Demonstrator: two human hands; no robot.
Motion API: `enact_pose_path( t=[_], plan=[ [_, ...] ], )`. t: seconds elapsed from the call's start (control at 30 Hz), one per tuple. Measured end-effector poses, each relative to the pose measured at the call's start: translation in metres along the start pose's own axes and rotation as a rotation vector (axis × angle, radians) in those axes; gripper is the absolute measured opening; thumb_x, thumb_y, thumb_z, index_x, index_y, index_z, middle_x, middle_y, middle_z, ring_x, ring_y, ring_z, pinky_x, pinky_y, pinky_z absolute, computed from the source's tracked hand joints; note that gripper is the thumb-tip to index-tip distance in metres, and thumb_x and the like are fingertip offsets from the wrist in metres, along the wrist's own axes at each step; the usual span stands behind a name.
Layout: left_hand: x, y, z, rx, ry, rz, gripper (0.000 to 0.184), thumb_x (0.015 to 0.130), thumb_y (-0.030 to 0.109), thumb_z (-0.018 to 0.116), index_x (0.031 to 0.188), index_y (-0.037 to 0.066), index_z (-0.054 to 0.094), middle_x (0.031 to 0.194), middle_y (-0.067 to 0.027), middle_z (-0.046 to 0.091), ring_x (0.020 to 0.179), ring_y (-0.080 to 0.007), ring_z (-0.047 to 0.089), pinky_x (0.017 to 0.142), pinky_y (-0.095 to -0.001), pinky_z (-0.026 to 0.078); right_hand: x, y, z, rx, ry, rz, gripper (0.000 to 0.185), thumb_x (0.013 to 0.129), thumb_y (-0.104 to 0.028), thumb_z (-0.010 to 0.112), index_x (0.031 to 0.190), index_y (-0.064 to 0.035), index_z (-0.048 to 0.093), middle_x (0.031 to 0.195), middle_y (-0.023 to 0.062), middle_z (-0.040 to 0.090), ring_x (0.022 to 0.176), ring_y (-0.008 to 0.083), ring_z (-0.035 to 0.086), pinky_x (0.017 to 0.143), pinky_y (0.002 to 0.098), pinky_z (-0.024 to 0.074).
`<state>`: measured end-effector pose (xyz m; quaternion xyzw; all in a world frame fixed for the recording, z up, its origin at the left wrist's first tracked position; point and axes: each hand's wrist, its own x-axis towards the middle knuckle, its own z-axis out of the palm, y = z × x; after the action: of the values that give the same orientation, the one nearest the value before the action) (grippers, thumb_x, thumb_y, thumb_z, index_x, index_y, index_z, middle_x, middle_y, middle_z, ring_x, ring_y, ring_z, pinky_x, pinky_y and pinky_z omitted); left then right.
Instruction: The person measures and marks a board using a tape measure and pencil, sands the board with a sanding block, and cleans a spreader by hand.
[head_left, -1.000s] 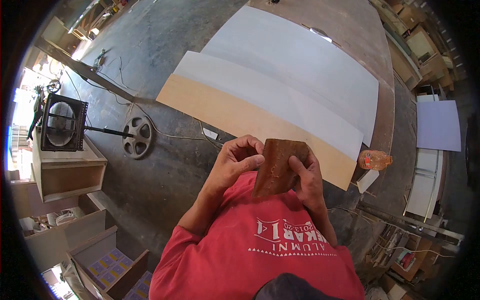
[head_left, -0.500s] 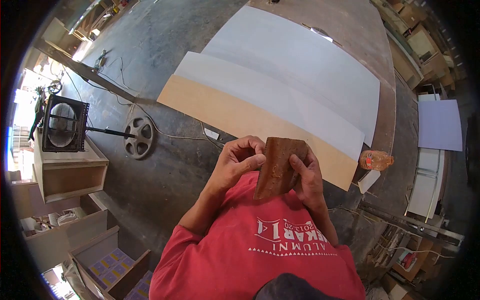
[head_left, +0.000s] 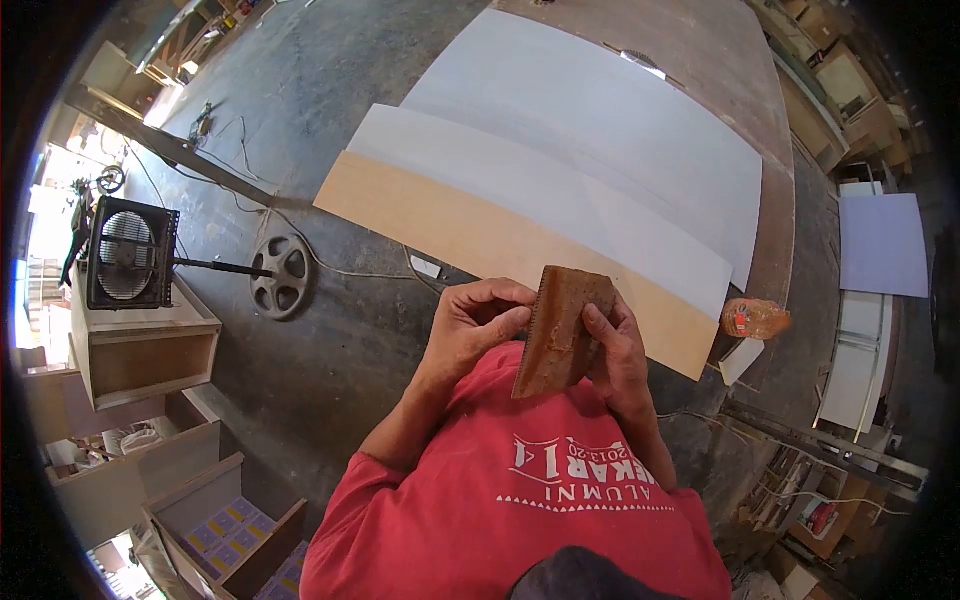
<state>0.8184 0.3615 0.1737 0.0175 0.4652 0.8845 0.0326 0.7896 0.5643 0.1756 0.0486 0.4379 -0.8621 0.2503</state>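
Note:
A brown flat scraper (head_left: 562,335) with a finely toothed left edge is upright in front of the red shirt. My right hand (head_left: 618,350) grips its right side, thumb on the near face and the other fingers behind. My left hand (head_left: 480,322) is at the toothed edge, thumb and fingers bent close together; whether anything small is between the fingertips cannot be made out. Beyond the hands lie large white sheets (head_left: 590,130) and a tan sheet (head_left: 480,240).
An orange-stained plastic bottle (head_left: 757,319) lies right of the sheets. On the left are a black fan (head_left: 130,253) with a round base (head_left: 281,277), cables and wooden cabinets (head_left: 155,360). A pale panel (head_left: 884,245) and wood scraps are at the right.
The scraper has turned a little and its top edge has shifted slightly right and up. My left fingertips have moved slightly along with the toothed edge.

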Motion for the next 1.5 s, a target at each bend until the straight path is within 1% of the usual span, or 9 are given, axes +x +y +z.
enact_pose_path(
  t=[0.13,0.3,0.6,0.8,0.93,1.0,1.2,1.43,1.5],
  plan=[
    [0.001,0.004,-0.003,0.034,-0.037,0.047,0.012,0.087,-0.005,0.066,0.099,-0.003,0.068,0.101,-0.0079,0.069,0.093,-0.0132,0.065,0.084,-0.0285,0.055,0.003,0.003,-0.005,-0.05,-0.02,0.006,0.041,0.093,-0.016,0.066,0.127,0.0007,0.05,0.118,0.0095,0.062,0.109,0.0175,0.06,0.096,0.0338,0.0486],
    [0.003,0.014,-0.003,0.253,-0.102,0.173,0.01,0.083,-0.008,0.069,0.092,-0.002,0.069,0.093,-0.0106,0.071,0.087,-0.014,0.067,0.08,-0.0274,0.055,0.006,0.002,-0.005,-0.056,-0.112,0.079,0.049,0.09,-0.023,0.069,0.128,0.0005,0.049,0.118,0.0093,0.061,0.109,0.0175,0.059,0.097,0.0345,0.0472],
    [0.006,0.022,0.002,0.603,-0.083,0.399,0.016,0.076,-0.007,0.072,0.09,0.0,0.069,0.084,-0.0096,0.071,0.077,-0.0164,0.069,0.07,-0.0267,0.054,0.009,0.002,-0.004,-0.067,-0.131,0.122,0.052,0.091,-0.026,0.069,0.13,0.0001,0.048,0.12,0.01,0.061,0.111,0.0181,0.059,0.098,0.0354,0.0464],
    [0.009,0.03,0.002,0.603,-0.139,0.418,0.016,0.074,-0.006,0.072,0.087,0.003,0.068,0.081,-0.0082,0.07,0.074,-0.0174,0.069,0.066,-0.0264,0.053,0.01,0.004,-0.001,-0.109,-0.138,0.125,0.057,0.089,-0.033,0.071,0.129,0.0003,0.048,0.117,0.0107,0.062,0.109,0.019,0.061,0.096,0.0338,0.0474],
    [0.011,0.028,0.003,0.67,-0.133,0.453,0.017,0.071,-0.006,0.071,0.084,0.004,0.066,0.079,-0.0073,0.068,0.073,-0.0177,0.068,0.064,-0.0264,0.052,0.009,0.005,-0.003,-0.104,-0.143,0.145,0.058,0.088,-0.033,0.071,0.129,0.0,0.048,0.117,0.0106,0.062,0.109,0.0186,0.061,0.096,0.0335,0.0469],
    [0.013,0.027,0.003,0.694,-0.119,0.487,0.017,0.07,-0.004,0.069,0.082,0.006,0.062,0.076,-0.0066,0.065,0.069,-0.0173,0.066,0.061,-0.0261,0.05,0.009,0.005,-0.003,-0.05,-0.138,0.145,0.051,0.09,-0.025,0.071,0.128,0.0006,0.049,0.118,0.0098,0.061,0.109,0.0174,0.059,0.096,0.0336,0.0471],
    [0.018,0.015,-0.002,0.771,-0.053,0.519,0.019,0.07,-0.003,0.068,0.082,0.006,0.058,0.074,-0.0055,0.06,0.062,-0.016,0.06,0.056,-0.0269,0.047,0.01,0.001,0.0,-0.094,-0.055,0.022,0.046,0.092,-0.019,0.067,0.128,0.0015,0.049,0.117,0.01,0.062,0.108,0.0175,0.059,0.096,0.0336,0.047],
    [0.02,0.002,-0.011,0.737,0.009,0.489,0.018,0.071,-0.004,0.065,0.083,0.005,0.057,0.073,-0.006,0.058,0.065,-0.0157,0.058,0.061,-0.0264,0.046,0.013,0.005,-0.005,-0.095,-0.005,-0.052,0.048,0.093,-0.02,0.066,0.132,-0.0001,0.047,0.118,0.0099,0.062,0.107,0.0185,0.061,0.095,0.0341,0.0489],
    [0.016,-0.003,-0.018,0.585,0.095,0.434,0.009,0.075,-0.005,0.056,0.079,0.003,0.056,0.076,-0.0068,0.059,0.067,-0.015,0.057,0.067,-0.0283,0.048,0.014,-0.005,-0.011,0.219,0.032,-0.079,0.046,0.094,-0.019,0.064,0.133,-0.0011,0.046,0.119,0.0103,0.062,0.106,0.0195,0.062,0.092,0.0351,0.0521]
  ],
)
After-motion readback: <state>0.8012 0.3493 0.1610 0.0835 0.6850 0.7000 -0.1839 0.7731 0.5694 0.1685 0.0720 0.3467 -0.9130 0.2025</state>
